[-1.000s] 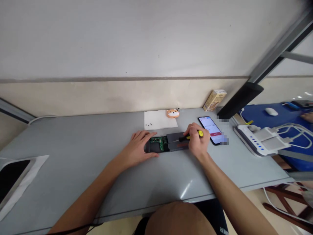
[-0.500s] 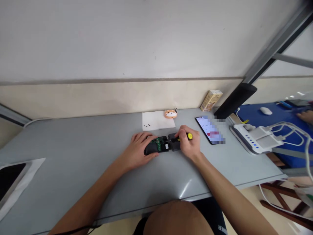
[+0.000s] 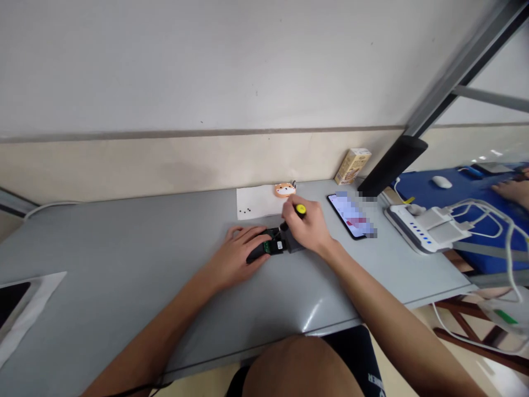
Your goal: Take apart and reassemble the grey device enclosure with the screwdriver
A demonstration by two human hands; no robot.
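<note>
My left hand grips a small black electronic device, which has a green circuit board showing at its top and a white label. Its grey metal casing sits against the device on the right, partly hidden by my right hand. That hand is shut on a yellow-and-black screwdriver, whose tip is at the device near the board. The tip's exact contact point is hidden. Behind them lies a white sheet of paper with several small black screws.
An orange dog-face trinket sits at the paper's edge on the grey table. To the right lie a smartphone, a small cardboard box and a white power strip. A tablet lies left; another person's hand rests on a blue mat.
The device has turned and now looks shorter and more end-on. My right hand has moved left and up, and the screwdriver stands more upright than before.
</note>
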